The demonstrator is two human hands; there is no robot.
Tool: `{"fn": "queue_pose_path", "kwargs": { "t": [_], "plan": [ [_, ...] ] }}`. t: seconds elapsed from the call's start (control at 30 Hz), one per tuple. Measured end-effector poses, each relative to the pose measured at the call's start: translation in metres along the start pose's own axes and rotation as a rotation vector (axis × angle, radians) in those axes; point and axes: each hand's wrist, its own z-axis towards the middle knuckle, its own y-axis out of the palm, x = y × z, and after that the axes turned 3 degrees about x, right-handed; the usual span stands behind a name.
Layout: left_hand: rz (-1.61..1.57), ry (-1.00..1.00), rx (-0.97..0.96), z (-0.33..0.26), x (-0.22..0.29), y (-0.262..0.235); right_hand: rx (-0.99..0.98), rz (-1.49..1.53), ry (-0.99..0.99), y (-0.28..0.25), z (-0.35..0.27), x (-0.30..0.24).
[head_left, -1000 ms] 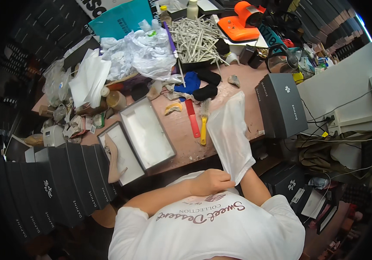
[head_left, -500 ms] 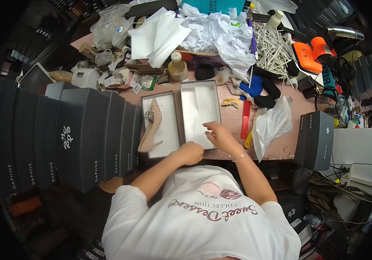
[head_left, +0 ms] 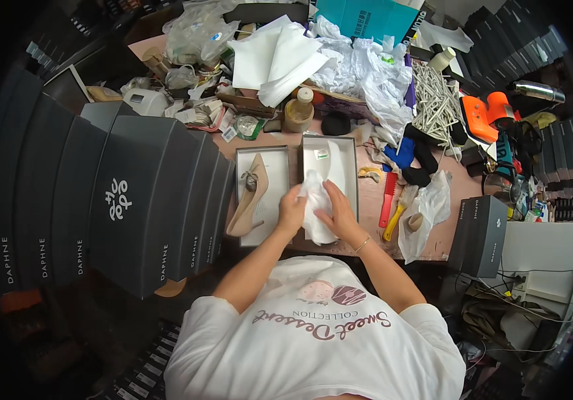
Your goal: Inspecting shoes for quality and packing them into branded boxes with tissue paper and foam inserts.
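Note:
Between my two hands is a white, thin-wrapped bundle (head_left: 316, 200), lying partly over the near end of an open grey shoe box (head_left: 348, 163) with a white inside. What is inside the wrapping cannot be seen. My left hand (head_left: 291, 209) grips the bundle's left edge with fingers bent. On the other side, my right hand (head_left: 342, 215) presses against it, thumb and fingers around the wrapping. Just left of the box, a beige high-heeled shoe (head_left: 249, 198) with a bow lies on its side in a shallow box lid (head_left: 275, 185).
Dark shoe boxes (head_left: 142, 193) stand in a row at the left; another stack (head_left: 476, 233) stands at the right. A red comb-like tool (head_left: 388, 199), a yellow-handled brush (head_left: 396, 218) and crumpled white wrapping (head_left: 426, 213) lie right. Behind are a bottle (head_left: 299, 113) and white sheets (head_left: 276, 57).
My hands have come together over the box around the white bundle, which did not show between them before. A label now shows inside the box. The whole view has shifted slightly.

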Motion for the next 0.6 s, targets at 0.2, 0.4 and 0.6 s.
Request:
{"fn": "queue_pose_path", "kwargs": {
  "t": [0.2,0.4,0.6],
  "plan": [
    [-0.413,-0.234,0.150,0.007,0.116,-0.049,-0.618,-0.585,0.115,0.018,-0.017,0.037],
    [-0.564,-0.265,0.130,-0.024,0.117,-0.047,-0.454,1.054,0.522,-0.062,0.021,-0.039],
    [-0.454,-0.187,0.308,-0.053,0.072,-0.062,-0.230,1.084,0.523,-0.068,0.000,-0.065]
  ]
}}
